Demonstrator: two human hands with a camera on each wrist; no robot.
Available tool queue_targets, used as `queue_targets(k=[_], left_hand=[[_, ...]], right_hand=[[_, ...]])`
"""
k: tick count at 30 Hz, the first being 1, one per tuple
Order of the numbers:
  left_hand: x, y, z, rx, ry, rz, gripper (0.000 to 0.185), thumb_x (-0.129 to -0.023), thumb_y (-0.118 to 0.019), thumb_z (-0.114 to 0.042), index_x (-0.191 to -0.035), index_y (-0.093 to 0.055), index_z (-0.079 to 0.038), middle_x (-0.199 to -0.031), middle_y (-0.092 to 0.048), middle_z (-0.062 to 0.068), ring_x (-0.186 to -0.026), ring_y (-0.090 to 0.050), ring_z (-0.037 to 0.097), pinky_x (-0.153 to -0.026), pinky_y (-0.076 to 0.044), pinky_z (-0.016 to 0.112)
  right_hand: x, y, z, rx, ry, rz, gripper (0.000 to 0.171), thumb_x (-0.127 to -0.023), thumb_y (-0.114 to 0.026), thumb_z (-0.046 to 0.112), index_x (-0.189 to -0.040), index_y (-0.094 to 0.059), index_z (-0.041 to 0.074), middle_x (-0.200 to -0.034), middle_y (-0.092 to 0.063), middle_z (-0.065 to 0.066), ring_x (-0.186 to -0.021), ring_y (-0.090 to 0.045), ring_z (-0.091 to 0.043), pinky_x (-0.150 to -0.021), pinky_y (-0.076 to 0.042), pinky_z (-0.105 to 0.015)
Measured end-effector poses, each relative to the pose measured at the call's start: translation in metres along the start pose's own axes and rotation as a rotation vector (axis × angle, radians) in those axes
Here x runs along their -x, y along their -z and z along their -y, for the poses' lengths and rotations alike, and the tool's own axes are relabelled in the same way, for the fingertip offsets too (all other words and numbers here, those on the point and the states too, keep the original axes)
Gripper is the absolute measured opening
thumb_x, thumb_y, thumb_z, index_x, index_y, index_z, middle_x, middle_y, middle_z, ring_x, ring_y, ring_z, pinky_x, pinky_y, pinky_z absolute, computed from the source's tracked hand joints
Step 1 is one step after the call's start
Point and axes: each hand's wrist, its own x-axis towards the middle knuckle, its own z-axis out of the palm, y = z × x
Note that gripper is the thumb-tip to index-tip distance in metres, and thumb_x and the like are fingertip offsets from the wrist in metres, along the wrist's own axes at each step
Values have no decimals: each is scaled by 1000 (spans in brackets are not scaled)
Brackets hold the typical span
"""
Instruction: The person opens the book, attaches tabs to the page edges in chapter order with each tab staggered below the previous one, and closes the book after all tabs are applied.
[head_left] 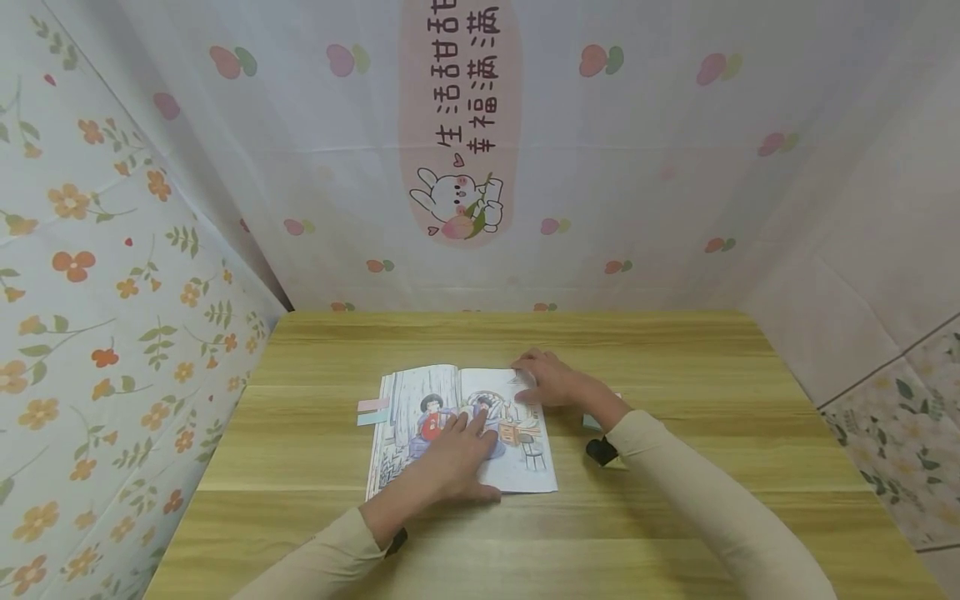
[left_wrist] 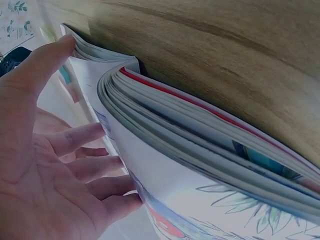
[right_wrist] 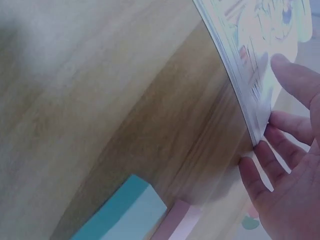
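The book (head_left: 420, 396) is laid open on the worktop (head_left: 675, 358), a drawing spread over both pages, and the step in hand is best judged to be the settling and handling of its leaves. The left hand (head_left: 453, 458) is laid across the middle of the book, its fingers spread and relaxed with nothing gripped; its thumb is set at the page edges on the book's near side. At the book's far right corner, the right hand (head_left: 551, 382) is held loosely open, the thumb over the page and the fingers rested at the corner edge; no firm hold on a leaf can be made out. Pressure is probably best spread through the flat left fingers close to the fold, since the stack of pages left of it is bowed and could spring up. At the corner, a single leaf should be parted lightly from those beneath, so that paper is not creased or several sheets lifted together. The teal block (right_wrist: 122, 215) and pink block (right_wrist: 172, 222) right of the book are best cleared by the right wrist, and the pink and teal strips (head_left: 372, 415) at its left edge left unpulled.
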Motion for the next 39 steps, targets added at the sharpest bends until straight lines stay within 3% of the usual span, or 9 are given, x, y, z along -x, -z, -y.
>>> queue_targets(k=[10, 31, 39], left_hand=[[1, 3, 2, -1, -11, 11, 77, -75, -83, -61, -127, -62, -8, -152, -42, 25, -135, -43, 49, -113, -31, 54], [0, 3, -2, -38, -17, -3, 79, -71, -85, -62, -124, -64, -7, -149, -46, 25, -131, -47, 48, -110, -35, 54], [-2, -4, -11, -73, 64, -1, 93, -66, -85, -67, -132, -61, -7, -150, -44, 26, -131, -45, 50, -111, -33, 57]], right_hand=[[4, 9, -13, -75, 77, 23, 38, -102, -58, 4, -136, -56, -10, -134, -54, -26, -123, -52, -39, -103, -43, -50], [12, 10, -9, -88, 14, 3, 38, -100, -60, 5, -135, -57, -9, -134, -53, -26, -125, -51, -40, -106, -41, -50], [11, 10, -11, -72, 24, 16, 38, -101, -59, 5, -136, -56, -9, -134, -53, -26, -125, -50, -39, -107, -40, -50]])
